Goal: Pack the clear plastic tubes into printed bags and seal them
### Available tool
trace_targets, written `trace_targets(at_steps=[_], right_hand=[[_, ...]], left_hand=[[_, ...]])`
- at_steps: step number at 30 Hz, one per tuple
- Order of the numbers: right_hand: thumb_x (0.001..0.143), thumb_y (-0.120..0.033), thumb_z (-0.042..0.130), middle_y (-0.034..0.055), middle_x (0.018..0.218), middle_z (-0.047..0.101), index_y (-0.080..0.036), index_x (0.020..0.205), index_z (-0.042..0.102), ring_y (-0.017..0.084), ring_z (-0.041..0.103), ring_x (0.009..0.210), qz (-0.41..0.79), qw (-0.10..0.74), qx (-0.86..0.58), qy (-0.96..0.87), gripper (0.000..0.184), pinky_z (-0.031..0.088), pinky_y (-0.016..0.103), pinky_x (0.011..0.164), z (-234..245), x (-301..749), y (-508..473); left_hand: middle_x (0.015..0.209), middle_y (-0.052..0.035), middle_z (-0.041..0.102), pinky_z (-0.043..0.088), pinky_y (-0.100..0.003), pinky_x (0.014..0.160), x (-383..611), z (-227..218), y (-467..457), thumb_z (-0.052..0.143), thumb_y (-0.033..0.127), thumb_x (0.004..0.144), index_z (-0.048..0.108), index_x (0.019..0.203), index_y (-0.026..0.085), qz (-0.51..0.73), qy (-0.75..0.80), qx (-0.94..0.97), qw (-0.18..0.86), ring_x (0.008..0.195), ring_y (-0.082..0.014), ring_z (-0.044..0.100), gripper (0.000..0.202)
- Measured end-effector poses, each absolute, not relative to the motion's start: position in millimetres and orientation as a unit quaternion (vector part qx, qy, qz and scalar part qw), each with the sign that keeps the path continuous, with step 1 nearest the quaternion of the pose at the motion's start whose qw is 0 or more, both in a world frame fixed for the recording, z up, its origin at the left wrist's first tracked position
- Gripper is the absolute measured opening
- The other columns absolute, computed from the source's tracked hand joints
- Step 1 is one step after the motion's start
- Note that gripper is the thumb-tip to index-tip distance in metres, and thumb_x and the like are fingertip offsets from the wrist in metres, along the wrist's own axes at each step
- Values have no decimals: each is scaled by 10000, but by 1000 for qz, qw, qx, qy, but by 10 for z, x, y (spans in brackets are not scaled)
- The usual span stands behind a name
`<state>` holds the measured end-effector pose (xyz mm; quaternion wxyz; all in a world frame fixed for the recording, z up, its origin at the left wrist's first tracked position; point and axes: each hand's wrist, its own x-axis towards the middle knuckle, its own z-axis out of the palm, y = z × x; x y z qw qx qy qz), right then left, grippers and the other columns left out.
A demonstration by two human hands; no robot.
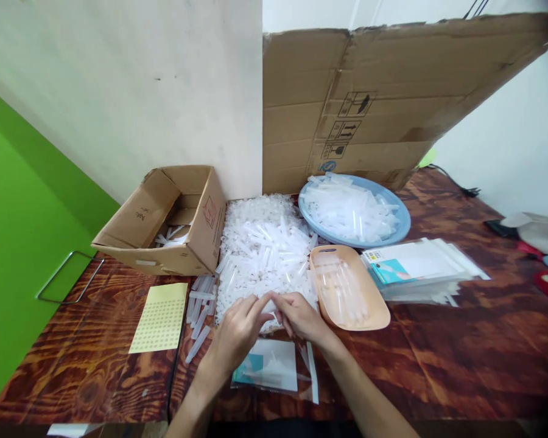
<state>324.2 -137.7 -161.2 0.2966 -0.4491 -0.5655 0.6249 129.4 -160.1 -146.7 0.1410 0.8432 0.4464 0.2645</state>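
Observation:
My left hand [237,333] and my right hand [301,317] meet at the near edge of a big heap of clear plastic tubes [265,249] on the wooden table [461,347]. Fingertips of both hands pinch together over a small clear piece between them; what it is I cannot make out. Under my wrists lies a clear plastic bag with a blue and white card [269,365]. A peach oval tray [351,289] holding a few tubes sits just right of my right hand.
An open cardboard box [173,219] with some tubes stands at the left. A blue basin [356,213] full of tubes sits behind, a stack of bagged cards [415,267] to the right, a yellow sticker sheet [162,316] to the left. Cardboard sheet [369,97] leans on the wall.

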Motion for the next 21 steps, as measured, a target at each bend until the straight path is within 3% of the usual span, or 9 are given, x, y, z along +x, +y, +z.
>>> trace_targets(at_steps=[2,4,7,11,13,15,17,19,21], right_hand=[[1005,-524,500,-15,579,619,-186,789,598,132,563,464,596,336,-441,-581,413,411,234,504,-1554,3302,-1397],[971,-427,603,22,803,686,-196,982,622,176,659,709,531,378,-437,-620,232,477,266,669,-1476,3372,-1430],[979,-372,587,29,841,659,-202,946,639,190,619,788,448,392,-436,-674,181,450,287,729,-1437,3397,-1505],[981,-492,564,-38,531,446,-198,614,502,123,420,498,546,452,-463,-532,474,338,254,500,-1623,3223,-1629],[956,-580,561,-77,454,333,-212,593,454,99,309,396,611,482,-464,-424,527,268,241,406,-1735,3120,-1685],[940,-662,519,-97,434,313,-218,659,488,93,284,348,637,494,-457,-376,527,273,231,367,-1789,3061,-1731],[906,-724,516,-59,513,475,-206,818,588,121,448,408,646,511,-436,-363,531,426,249,439,-1769,3053,-1772],[862,-696,623,36,792,673,-203,1045,655,183,652,675,657,529,-399,-359,527,562,316,665,-1708,3073,-1815],[836,-574,742,93,1079,695,-219,1110,692,243,676,982,647,542,-376,-382,452,571,361,841,-1656,3099,-1863]], left_hand=[[1039,-90,682,531,-339,803,1275,-1447,-1596,495,396,1023,497,1395,204,289,498,792,204,911,-235,661,418],[878,-52,684,508,-293,685,1255,-1424,-1596,402,421,1049,623,1190,179,279,544,738,287,764,-202,648,357],[701,-6,629,455,-264,618,1259,-1393,-1623,359,389,1063,644,872,183,268,544,709,360,655,-171,602,400],[849,-51,673,480,-298,753,1326,-1394,-1726,469,290,1028,647,979,187,340,485,753,286,804,-197,637,211],[826,-56,658,486,-309,744,1373,-1414,-1793,496,264,1012,659,1025,188,363,454,773,252,795,-206,627,180],[851,-60,664,496,-311,756,1433,-1437,-1860,510,249,1006,664,1049,193,388,455,757,263,824,-208,633,170],[924,-65,686,510,-307,784,1506,-1460,-1923,516,256,1008,654,1068,196,426,508,687,297,880,-206,653,162],[986,-68,698,524,-308,810,1583,-1482,-1985,527,284,1009,643,1080,198,452,557,611,335,926,-208,666,161],[1044,-72,699,533,-319,848,1637,-1508,-2052,526,298,1011,636,1111,204,448,557,593,372,970,-212,670,176]])
